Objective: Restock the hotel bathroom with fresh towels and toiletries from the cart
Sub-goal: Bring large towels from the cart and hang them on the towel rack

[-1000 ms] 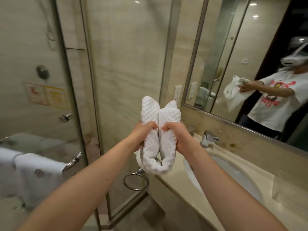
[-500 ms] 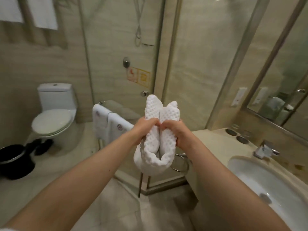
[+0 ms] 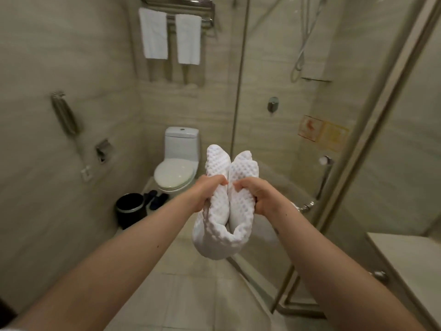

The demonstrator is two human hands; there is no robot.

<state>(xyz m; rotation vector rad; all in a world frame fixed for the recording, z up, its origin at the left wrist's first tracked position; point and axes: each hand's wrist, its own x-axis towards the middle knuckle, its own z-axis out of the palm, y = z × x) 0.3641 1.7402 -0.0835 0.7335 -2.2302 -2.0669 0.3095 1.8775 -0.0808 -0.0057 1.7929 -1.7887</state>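
White waffle-weave towel point(image 3: 223, 211), folded into a U with both ends pointing up, hung in the air between my hands, above the tiled floor point(image 3: 191, 295) and resting on nothing. My left hand point(image 3: 206, 193) had its fingers point(image 3: 218, 180) curled tight round the left end; my right hand point(image 3: 261, 195) gripped the right end the same way. Beyond it stood the toilet point(image 3: 177, 163), with a black bin point(image 3: 130, 209) beside it. Two hanging towels point(image 3: 154, 34) draped from the wall rack point(image 3: 181, 2). The glass shower door point(image 3: 286, 103) was on my right.
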